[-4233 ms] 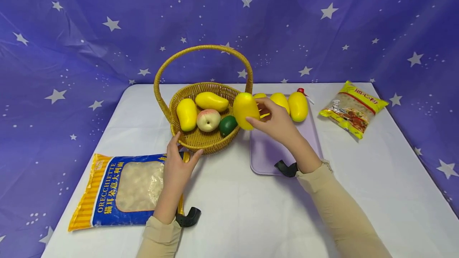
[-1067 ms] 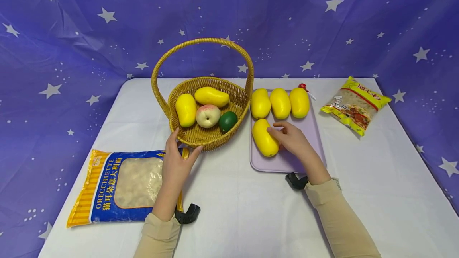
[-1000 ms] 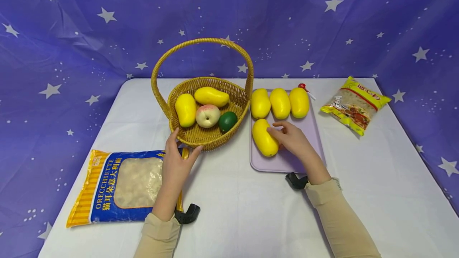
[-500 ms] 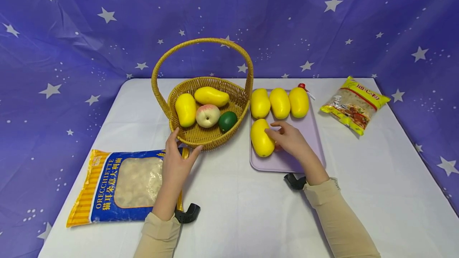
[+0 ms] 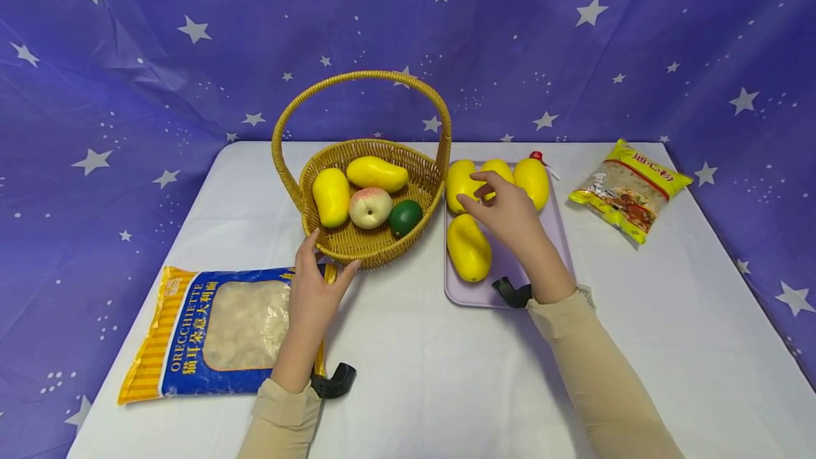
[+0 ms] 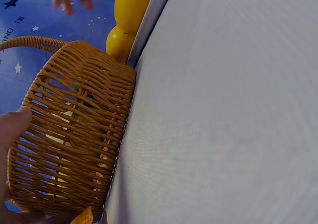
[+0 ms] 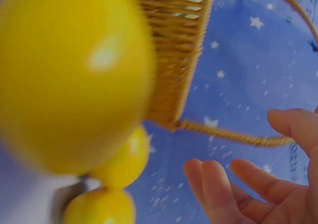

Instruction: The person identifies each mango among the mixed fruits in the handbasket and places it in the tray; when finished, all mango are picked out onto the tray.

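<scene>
My left hand (image 5: 314, 296) holds the near left side of a wicker basket (image 5: 376, 253), its thumb at the rim in the left wrist view. In the basket lie two yellow mangoes (image 5: 377, 173), a peach (image 5: 370, 208) and a dark green avocado-like fruit (image 5: 405, 219). My right hand (image 5: 508, 212) hovers over a lilac tray (image 5: 465, 295), fingers loosely bent and apart with nothing between them. On the tray a single mango (image 5: 469, 250) lies in front of a row of mangoes (image 5: 532, 181), partly hidden by that hand. A big blurred mango (image 7: 74, 80) fills the right wrist view's left side.
A blue and yellow bag of orecchiette (image 5: 245, 331) lies at the left, partly under my left forearm. At the right is a yellow food packet (image 5: 631, 190). A red lollipop (image 5: 537, 156) lies behind the tray, near the starry backdrop (image 5: 574, 55).
My right hand set the mango it carried on the tray's front, shifted it slightly left, then let go and rose away toward the back row. My left hand has stayed at the basket.
</scene>
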`<state>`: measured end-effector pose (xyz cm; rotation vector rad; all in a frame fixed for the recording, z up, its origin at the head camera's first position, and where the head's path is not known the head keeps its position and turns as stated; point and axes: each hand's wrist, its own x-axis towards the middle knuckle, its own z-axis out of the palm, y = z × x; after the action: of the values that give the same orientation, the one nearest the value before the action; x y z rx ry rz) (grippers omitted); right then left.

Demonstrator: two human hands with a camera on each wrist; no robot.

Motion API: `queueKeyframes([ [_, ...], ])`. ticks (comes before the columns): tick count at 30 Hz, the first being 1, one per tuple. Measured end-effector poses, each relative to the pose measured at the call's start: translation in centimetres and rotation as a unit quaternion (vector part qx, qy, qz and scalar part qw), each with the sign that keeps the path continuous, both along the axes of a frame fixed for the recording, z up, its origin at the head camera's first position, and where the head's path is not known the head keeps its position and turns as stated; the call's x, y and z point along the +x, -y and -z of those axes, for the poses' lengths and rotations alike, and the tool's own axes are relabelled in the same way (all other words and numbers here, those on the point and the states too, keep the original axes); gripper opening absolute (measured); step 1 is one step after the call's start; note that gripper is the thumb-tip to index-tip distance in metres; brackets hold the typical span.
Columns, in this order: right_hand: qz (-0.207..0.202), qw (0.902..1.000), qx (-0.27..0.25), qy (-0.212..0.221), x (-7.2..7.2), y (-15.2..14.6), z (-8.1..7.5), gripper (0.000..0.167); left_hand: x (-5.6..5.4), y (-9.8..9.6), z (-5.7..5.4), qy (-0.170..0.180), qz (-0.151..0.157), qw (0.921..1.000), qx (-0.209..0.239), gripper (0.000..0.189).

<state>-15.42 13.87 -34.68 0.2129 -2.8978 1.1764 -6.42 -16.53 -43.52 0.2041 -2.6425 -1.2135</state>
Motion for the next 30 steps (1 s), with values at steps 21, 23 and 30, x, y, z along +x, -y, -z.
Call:
queueKeyframes([
  [21, -0.088, 0.9950, 0.041, -0.021, -6.4, 8.5, -0.6, 0.061, 0.1, 0.0, 0.1, 0.004, 0.005, 1.0000, 0.008, 0.092],
  [23, -0.094, 0.9941, 0.049, -0.025, -6.9, 9.1, -0.3, 0.061, 0.1, 0.0, 0.1, 0.003, 0.005, 0.9999, 0.009, 0.092],
  [30, -0.097, 0.9906, 0.095, -0.018, -8.4, 10.6, 0.6, 0.063, 0.1, 0.1, 0.1, -0.007, 0.006, 0.9999, 0.010, 0.091],
])
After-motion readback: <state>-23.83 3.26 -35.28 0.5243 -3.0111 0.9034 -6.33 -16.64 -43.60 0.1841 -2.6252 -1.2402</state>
